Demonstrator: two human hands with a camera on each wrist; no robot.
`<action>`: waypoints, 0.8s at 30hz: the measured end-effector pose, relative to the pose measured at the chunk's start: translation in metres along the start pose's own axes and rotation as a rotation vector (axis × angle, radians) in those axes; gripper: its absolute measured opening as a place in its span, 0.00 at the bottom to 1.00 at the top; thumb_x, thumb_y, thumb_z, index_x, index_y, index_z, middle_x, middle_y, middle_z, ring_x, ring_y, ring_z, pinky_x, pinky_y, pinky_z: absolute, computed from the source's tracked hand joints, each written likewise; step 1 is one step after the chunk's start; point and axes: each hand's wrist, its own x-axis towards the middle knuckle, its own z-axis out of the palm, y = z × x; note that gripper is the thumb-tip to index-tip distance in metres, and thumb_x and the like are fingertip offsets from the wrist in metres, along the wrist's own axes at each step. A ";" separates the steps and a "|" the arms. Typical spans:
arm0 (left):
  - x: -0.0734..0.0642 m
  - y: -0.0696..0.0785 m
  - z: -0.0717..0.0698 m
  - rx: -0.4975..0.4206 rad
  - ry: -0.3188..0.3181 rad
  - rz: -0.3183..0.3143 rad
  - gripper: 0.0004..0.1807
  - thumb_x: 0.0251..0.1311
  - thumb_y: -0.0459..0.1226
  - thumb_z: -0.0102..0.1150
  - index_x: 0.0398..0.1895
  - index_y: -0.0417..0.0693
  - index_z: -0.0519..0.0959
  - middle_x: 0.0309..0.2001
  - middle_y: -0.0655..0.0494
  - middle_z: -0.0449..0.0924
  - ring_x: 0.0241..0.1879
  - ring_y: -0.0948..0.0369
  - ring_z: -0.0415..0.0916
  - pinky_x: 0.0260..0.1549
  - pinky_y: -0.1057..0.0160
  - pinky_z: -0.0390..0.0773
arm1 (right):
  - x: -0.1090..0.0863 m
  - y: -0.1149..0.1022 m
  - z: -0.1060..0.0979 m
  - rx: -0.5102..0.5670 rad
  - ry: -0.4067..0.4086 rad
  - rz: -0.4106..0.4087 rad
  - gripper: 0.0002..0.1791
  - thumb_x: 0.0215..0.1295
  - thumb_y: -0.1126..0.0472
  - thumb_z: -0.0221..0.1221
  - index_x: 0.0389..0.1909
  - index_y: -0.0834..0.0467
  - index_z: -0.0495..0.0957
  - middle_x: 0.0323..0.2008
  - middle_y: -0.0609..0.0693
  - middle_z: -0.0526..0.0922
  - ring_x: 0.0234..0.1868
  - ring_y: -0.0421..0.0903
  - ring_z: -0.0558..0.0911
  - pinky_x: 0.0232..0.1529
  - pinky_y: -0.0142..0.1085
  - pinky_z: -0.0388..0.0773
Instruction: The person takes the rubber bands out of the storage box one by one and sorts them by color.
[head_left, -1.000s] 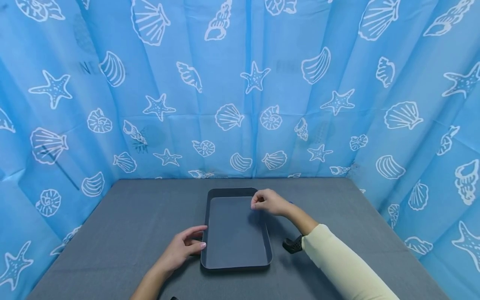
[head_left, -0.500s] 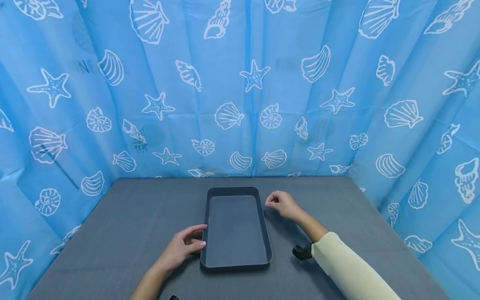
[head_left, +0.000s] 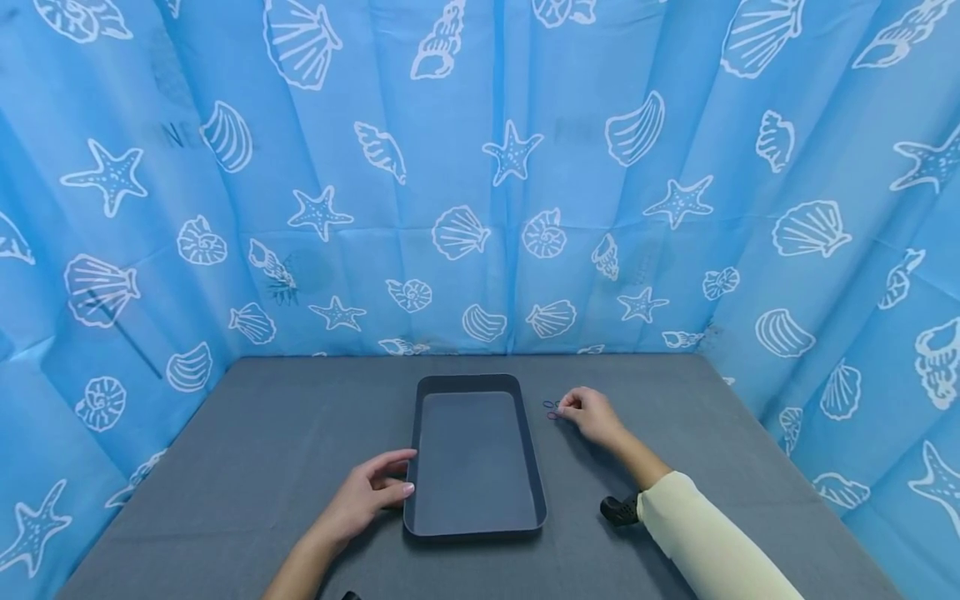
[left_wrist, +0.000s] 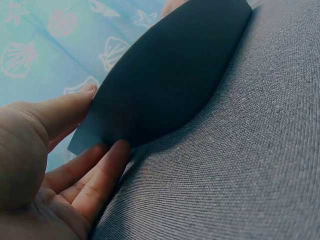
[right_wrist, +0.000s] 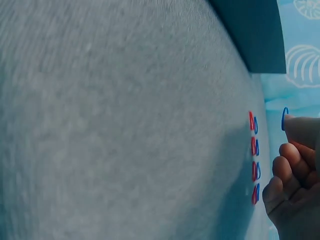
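My left hand point(head_left: 360, 500) lies at the left side of a dark grey rectangular tray point(head_left: 416, 417). In the left wrist view its thumb tip meets the rim of the tray point(left_wrist: 165, 75), and relaxed fingers point(left_wrist: 107, 167) touch the outer wall low down. To the right of the tray, my right hand point(head_left: 592, 414) pinches a small thin blue loop point(right_wrist: 284, 120) between thumb and fingertips. Beside that hand lie small red loops point(right_wrist: 253, 170) and blue loops point(right_wrist: 257, 147), set in pairs along the table. The head view shows only a few loops point(head_left: 548, 404); the hand covers others.
Grey cloth covers the table point(head_left: 300, 417). A blue curtain with white shells and starfish point(head_left: 480, 167) hangs around its back and sides. A black strap device point(head_left: 619, 510) sits at the right wrist, by a pale yellow sleeve point(head_left: 712, 533).
My right hand has moved right, from over the tray's right rim to the small loops, which now show beside its fingertips. The left hand and tray have stayed in place.
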 end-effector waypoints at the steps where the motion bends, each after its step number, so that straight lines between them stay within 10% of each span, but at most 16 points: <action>1: 0.000 0.000 0.000 -0.001 0.003 0.000 0.30 0.61 0.38 0.65 0.66 0.42 0.70 0.59 0.36 0.71 0.46 0.52 0.79 0.43 0.56 0.81 | 0.000 0.001 0.000 -0.007 0.005 0.006 0.04 0.63 0.70 0.61 0.28 0.63 0.78 0.26 0.49 0.77 0.26 0.44 0.71 0.29 0.37 0.69; 24: -0.001 0.002 0.000 0.011 0.009 -0.029 0.29 0.61 0.38 0.65 0.66 0.45 0.71 0.59 0.38 0.71 0.47 0.52 0.78 0.43 0.55 0.81 | 0.000 0.022 -0.013 -0.095 0.095 0.209 0.06 0.66 0.69 0.58 0.29 0.64 0.79 0.28 0.53 0.78 0.28 0.48 0.73 0.29 0.39 0.69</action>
